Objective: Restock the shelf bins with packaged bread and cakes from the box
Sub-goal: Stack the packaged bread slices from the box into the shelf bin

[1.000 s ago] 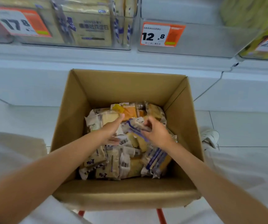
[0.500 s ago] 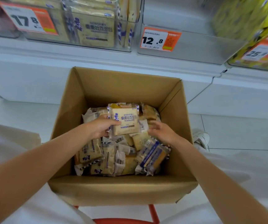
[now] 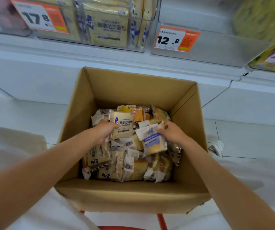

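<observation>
An open cardboard box (image 3: 188, 130) stands in front of me, half full of packaged bread and cakes (image 3: 125, 165). My left hand (image 3: 102, 131) grips a beige toast packet (image 3: 122, 124) with blue print, held face up above the pile. My right hand (image 3: 172, 132) pinches a second packet (image 3: 151, 140), white and blue with yellow bread inside, lifted at the box's right side. Above the box, a clear shelf bin (image 3: 100, 25) holds packets of the same toast behind a 17.8 price tag (image 3: 40, 17).
A clear bin (image 3: 216, 45) tagged 12.8 sits right of the toast bin, with nothing visible inside. Yellow packets fill a bin (image 3: 266, 47) at far right. The box rests on a red-framed stand (image 3: 161, 221). A white shoe (image 3: 216, 146) shows right of the box on the tiled floor.
My left hand has kept its toast packet raised above the pile. My right hand has lifted a white and blue packet out of the pile. The view has moved closer to the shelf.
</observation>
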Demonstrator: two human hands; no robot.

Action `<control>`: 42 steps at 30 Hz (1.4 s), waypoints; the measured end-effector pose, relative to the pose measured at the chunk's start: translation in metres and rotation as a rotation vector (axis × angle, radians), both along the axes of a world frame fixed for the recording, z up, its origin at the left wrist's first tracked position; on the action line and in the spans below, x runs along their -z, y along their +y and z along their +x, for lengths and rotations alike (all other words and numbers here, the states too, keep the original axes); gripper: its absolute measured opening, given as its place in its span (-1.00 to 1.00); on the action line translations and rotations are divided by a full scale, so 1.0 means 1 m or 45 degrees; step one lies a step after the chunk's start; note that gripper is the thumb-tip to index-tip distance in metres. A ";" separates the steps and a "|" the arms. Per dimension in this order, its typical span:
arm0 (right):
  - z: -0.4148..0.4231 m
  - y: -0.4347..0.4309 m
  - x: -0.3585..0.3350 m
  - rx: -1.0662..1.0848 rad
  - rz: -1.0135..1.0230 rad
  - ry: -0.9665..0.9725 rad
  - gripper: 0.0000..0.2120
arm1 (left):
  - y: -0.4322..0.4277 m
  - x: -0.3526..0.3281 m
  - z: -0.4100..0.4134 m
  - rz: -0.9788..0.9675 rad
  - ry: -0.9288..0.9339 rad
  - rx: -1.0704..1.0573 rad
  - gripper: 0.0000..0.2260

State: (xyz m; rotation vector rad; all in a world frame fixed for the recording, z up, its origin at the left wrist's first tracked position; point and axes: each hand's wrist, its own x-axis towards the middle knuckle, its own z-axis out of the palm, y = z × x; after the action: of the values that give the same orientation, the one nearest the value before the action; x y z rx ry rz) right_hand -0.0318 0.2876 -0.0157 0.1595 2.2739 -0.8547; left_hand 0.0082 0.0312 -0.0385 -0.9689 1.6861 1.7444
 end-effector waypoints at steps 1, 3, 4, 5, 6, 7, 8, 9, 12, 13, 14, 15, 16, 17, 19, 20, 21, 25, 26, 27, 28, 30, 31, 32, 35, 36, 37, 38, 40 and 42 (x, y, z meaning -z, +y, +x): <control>-0.006 -0.008 -0.007 0.070 -0.013 0.078 -0.79 | 0.000 -0.002 0.000 0.023 0.017 -0.009 -0.56; -0.011 -0.026 -0.017 0.152 -0.211 0.085 -0.65 | 0.004 -0.009 0.001 0.181 0.021 -0.061 -0.64; -0.008 -0.038 -0.022 0.155 -0.408 0.004 -0.61 | 0.007 -0.014 0.001 0.289 0.021 -0.067 -0.66; -0.003 -0.048 -0.024 0.145 -0.589 -0.110 -0.61 | 0.010 -0.019 0.000 0.346 0.030 -0.025 -0.60; 0.003 -0.057 -0.025 0.119 -0.713 -0.188 -0.63 | 0.013 -0.022 -0.001 0.354 0.045 0.015 -0.48; 0.007 -0.064 -0.023 0.086 -0.775 -0.218 -0.65 | 0.016 -0.023 -0.003 0.313 0.053 0.026 -0.38; 0.010 -0.069 -0.019 0.055 -0.798 -0.226 -0.68 | 0.017 -0.024 -0.004 0.235 0.062 0.011 -0.37; 0.013 -0.073 -0.017 0.045 -0.805 -0.214 -0.70 | 0.017 -0.023 -0.003 0.168 0.075 -0.034 -0.45; 0.008 -0.072 -0.018 0.130 -0.667 0.012 -0.68 | 0.008 -0.016 -0.005 0.220 0.070 -0.154 -0.68; 0.004 -0.068 -0.018 0.193 -0.581 0.100 -0.62 | 0.005 -0.017 -0.005 0.278 0.079 -0.175 -0.69; -0.001 -0.063 -0.017 0.242 -0.514 0.143 -0.52 | 0.001 -0.018 -0.006 0.321 0.085 -0.183 -0.68; -0.005 -0.059 -0.014 0.266 -0.465 0.115 -0.44 | -0.001 -0.019 -0.007 0.376 0.083 -0.182 -0.68; -0.009 -0.055 -0.011 0.271 -0.456 0.036 -0.43 | -0.002 -0.022 -0.006 0.433 0.080 -0.170 -0.68; -0.012 -0.053 -0.010 0.275 -0.491 -0.082 -0.53 | -0.002 -0.025 -0.006 0.483 0.080 -0.139 -0.70; -0.013 -0.054 -0.009 0.303 -0.639 -0.212 -0.69 | -0.003 -0.031 -0.005 0.533 0.098 -0.067 -0.74; -0.013 -0.055 -0.009 0.325 -0.712 -0.199 -0.67 | -0.004 -0.032 -0.005 0.511 0.119 -0.044 -0.74; -0.014 -0.057 -0.009 0.322 -0.718 -0.132 -0.62 | -0.007 -0.033 -0.005 0.461 0.153 -0.017 -0.72; -0.024 -0.061 -0.024 0.048 -0.425 0.258 -0.43 | -0.022 -0.038 -0.003 0.298 0.199 0.137 -0.55; -0.026 -0.061 -0.029 -0.092 -0.312 0.327 -0.40 | -0.023 -0.042 -0.001 0.307 0.178 0.177 -0.55; -0.026 -0.063 -0.036 -0.247 -0.223 0.396 -0.39 | -0.024 -0.044 0.000 0.340 0.155 0.218 -0.52; -0.024 -0.067 -0.043 -0.404 -0.179 0.475 -0.37 | -0.024 -0.047 0.001 0.394 0.135 0.260 -0.47; -0.017 -0.078 -0.056 -0.584 -0.234 0.567 -0.22 | -0.021 -0.051 0.001 0.481 0.132 0.311 -0.45; -0.014 -0.084 -0.058 -0.558 -0.306 0.592 -0.13 | -0.020 -0.052 0.001 0.506 0.143 0.287 -0.48; -0.011 -0.088 -0.058 -0.458 -0.366 0.638 -0.09 | -0.020 -0.052 0.002 0.536 0.152 0.222 -0.52; -0.013 -0.089 -0.049 -0.028 -0.239 0.743 -0.06 | -0.026 -0.055 -0.001 0.679 0.220 0.083 -0.56; -0.015 -0.087 -0.046 0.050 -0.216 0.649 -0.01 | -0.028 -0.059 -0.003 0.678 0.245 0.122 -0.57; -0.017 -0.087 -0.042 0.094 -0.282 0.523 0.03 | -0.031 -0.062 -0.006 0.655 0.260 0.182 -0.57; -0.017 -0.088 -0.041 0.111 -0.372 0.413 0.05 | -0.031 -0.067 -0.007 0.620 0.270 0.260 -0.57; -0.017 -0.090 -0.042 0.096 -0.485 0.336 0.07 | -0.031 -0.076 -0.011 0.532 0.299 0.375 -0.60; -0.019 -0.096 -0.048 0.069 -0.537 0.377 -0.02 | -0.027 -0.086 -0.012 0.427 0.359 0.335 -0.74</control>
State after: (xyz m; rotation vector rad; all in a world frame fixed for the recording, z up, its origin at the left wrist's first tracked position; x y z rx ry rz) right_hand -0.0507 0.1912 0.0321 -0.1041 2.3000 -1.4432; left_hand -0.0039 0.0038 0.0477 -0.3492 1.5290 1.9625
